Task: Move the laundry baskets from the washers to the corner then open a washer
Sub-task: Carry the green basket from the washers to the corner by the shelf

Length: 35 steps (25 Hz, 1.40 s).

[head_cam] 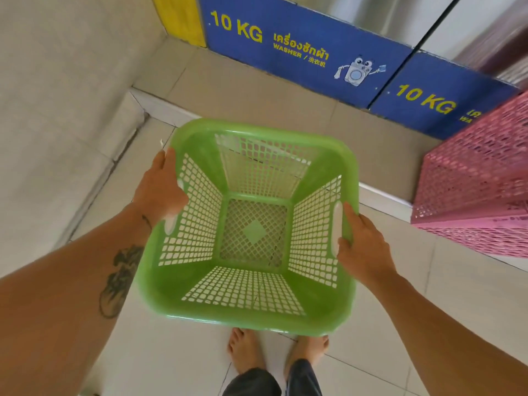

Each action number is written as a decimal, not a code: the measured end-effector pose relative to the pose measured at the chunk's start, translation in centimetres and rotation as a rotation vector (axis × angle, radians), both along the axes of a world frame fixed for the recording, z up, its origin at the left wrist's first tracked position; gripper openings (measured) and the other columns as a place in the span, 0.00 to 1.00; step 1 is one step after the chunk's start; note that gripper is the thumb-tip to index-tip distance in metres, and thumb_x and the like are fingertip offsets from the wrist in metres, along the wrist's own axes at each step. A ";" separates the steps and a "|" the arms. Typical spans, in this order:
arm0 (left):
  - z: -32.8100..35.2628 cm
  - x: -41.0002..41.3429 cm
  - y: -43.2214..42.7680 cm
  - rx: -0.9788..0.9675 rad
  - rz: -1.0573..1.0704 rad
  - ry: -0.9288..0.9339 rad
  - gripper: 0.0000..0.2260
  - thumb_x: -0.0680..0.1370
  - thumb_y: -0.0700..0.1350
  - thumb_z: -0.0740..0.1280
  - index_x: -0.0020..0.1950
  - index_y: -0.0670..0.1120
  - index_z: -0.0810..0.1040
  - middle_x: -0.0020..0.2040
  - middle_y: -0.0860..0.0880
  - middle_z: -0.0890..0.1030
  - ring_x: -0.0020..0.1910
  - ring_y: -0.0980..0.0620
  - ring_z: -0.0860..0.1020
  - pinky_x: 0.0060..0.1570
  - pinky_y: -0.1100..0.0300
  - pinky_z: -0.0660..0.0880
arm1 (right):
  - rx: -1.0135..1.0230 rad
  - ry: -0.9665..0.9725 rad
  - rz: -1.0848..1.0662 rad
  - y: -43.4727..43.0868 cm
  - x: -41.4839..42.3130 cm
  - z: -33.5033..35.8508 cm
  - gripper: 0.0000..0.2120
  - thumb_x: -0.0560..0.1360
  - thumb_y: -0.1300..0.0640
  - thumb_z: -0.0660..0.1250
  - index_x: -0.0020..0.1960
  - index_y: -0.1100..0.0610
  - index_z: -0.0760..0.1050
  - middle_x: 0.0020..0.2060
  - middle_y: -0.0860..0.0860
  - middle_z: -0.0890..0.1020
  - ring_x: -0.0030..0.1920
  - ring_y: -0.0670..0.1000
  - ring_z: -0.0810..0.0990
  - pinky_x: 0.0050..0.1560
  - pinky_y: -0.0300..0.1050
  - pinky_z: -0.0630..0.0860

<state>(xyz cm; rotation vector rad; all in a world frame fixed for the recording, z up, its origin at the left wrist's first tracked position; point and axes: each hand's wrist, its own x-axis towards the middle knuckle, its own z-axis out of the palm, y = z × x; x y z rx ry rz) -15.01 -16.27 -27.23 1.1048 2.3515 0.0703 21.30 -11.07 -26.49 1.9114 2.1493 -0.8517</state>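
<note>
An empty green plastic laundry basket (pixel 251 318) hangs in front of me above the tiled floor, mouth upward. My left hand (pixel 158 190) grips its left rim by the handle slot. On the opposite rim my right hand (pixel 364 247) holds the right handle. A pink lattice basket (pixel 480 178) stands on the raised step at the right, in front of the washers. The washers (pixel 314 47) line the back, steel above, with blue "10 KG" panels below.
A tiled wall (pixel 57 124) runs along the left and meets the washer row at a corner by a yellow panel (pixel 180 18). A low beige step (pixel 228 90) lies below the washers. My bare feet (pixel 274 352) stand on white floor tiles.
</note>
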 end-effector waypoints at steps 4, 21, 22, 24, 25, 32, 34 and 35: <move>5.2 3.8 1.4 0.056 -0.001 -0.012 0.27 0.73 0.34 0.62 0.74 0.43 0.68 0.75 0.45 0.65 0.66 0.43 0.73 0.57 0.54 0.73 | -0.153 0.043 -0.103 0.4 1.3 2.5 0.37 0.75 0.57 0.62 0.79 0.43 0.49 0.74 0.52 0.68 0.69 0.59 0.71 0.64 0.53 0.70; 25.8 45.2 15.2 0.666 -0.196 -0.388 0.18 0.76 0.35 0.60 0.62 0.47 0.78 0.57 0.50 0.81 0.52 0.53 0.79 0.49 0.63 0.74 | 0.097 0.483 -0.213 10.3 34.5 24.4 0.24 0.78 0.57 0.66 0.72 0.51 0.67 0.63 0.48 0.74 0.60 0.51 0.75 0.59 0.43 0.72; 25.8 48.4 16.3 0.675 -0.181 -0.390 0.18 0.76 0.35 0.60 0.63 0.47 0.77 0.58 0.50 0.80 0.52 0.53 0.79 0.49 0.63 0.73 | 0.130 0.440 -0.214 11.4 37.5 24.5 0.26 0.78 0.56 0.66 0.74 0.51 0.66 0.66 0.49 0.72 0.64 0.52 0.73 0.64 0.46 0.70; 25.0 54.3 18.3 0.674 -0.147 -0.356 0.18 0.75 0.38 0.63 0.64 0.47 0.76 0.61 0.48 0.78 0.55 0.51 0.78 0.55 0.58 0.73 | 0.196 0.387 -0.184 13.9 43.3 24.5 0.27 0.77 0.55 0.67 0.74 0.52 0.65 0.69 0.53 0.71 0.69 0.55 0.71 0.67 0.48 0.66; 24.3 56.6 18.9 0.666 -0.132 -0.308 0.18 0.75 0.39 0.64 0.64 0.47 0.76 0.61 0.47 0.77 0.57 0.49 0.77 0.59 0.55 0.72 | 0.210 0.356 -0.149 15.3 45.4 24.4 0.26 0.77 0.55 0.67 0.74 0.52 0.65 0.69 0.55 0.71 0.69 0.56 0.70 0.67 0.48 0.65; 16.7 63.5 19.7 0.394 0.136 0.009 0.35 0.69 0.48 0.68 0.75 0.50 0.62 0.77 0.42 0.57 0.72 0.36 0.62 0.68 0.40 0.64 | 0.200 0.196 -0.069 23.7 53.2 22.0 0.29 0.76 0.55 0.64 0.75 0.52 0.61 0.73 0.55 0.64 0.73 0.60 0.63 0.72 0.56 0.62; 14.6 64.3 19.2 0.334 0.256 0.016 0.39 0.69 0.50 0.68 0.78 0.52 0.57 0.79 0.42 0.50 0.75 0.36 0.56 0.70 0.38 0.61 | 0.183 0.117 -0.096 25.4 54.2 19.5 0.29 0.75 0.55 0.62 0.75 0.50 0.60 0.75 0.54 0.61 0.73 0.64 0.62 0.71 0.61 0.62; 13.6 64.8 19.1 0.307 0.342 -0.030 0.40 0.70 0.49 0.68 0.79 0.53 0.53 0.80 0.42 0.47 0.76 0.36 0.54 0.70 0.38 0.61 | 0.180 0.064 -0.099 25.9 54.7 18.0 0.30 0.75 0.54 0.62 0.75 0.50 0.60 0.76 0.54 0.60 0.73 0.66 0.61 0.71 0.64 0.62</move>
